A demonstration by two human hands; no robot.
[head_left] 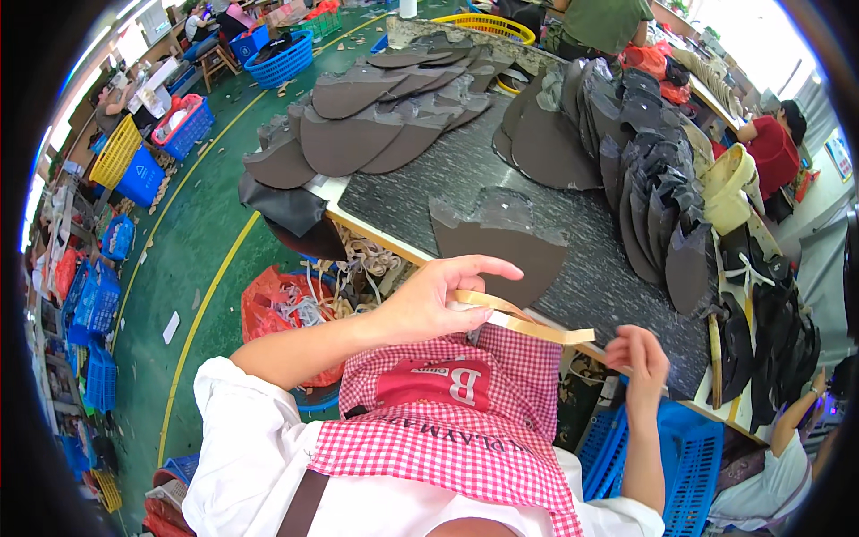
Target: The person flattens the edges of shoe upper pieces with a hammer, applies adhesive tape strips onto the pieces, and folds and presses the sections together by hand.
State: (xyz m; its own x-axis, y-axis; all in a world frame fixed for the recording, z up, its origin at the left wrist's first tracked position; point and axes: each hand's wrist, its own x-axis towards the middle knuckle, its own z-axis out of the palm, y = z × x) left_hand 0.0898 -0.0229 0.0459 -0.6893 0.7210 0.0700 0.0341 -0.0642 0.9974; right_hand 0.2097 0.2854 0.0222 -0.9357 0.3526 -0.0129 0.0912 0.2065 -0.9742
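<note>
A narrow tan strip (537,329) lies folded in a loop, pinched between the thumb and fingers of my left hand (443,300). My left index finger points out over the loop to the right. The strip's free end reaches toward my right hand (640,358) and stops short of it. My right fingers are bent and pressed together; whatever they may hold is hidden. Just beyond my left hand, a dark grey rounded piece (501,246) with a shiny, ragged upper edge lies flat on the black speckled tabletop (394,201).
Overlapping dark pieces (358,134) cover the table's far left; more stacks (555,134) line its right side beside a cream bucket (729,183). Below the left edge, a red bag (268,304) sits among scrap strips. Blue crates (689,456) stand at lower right. Other people work nearby.
</note>
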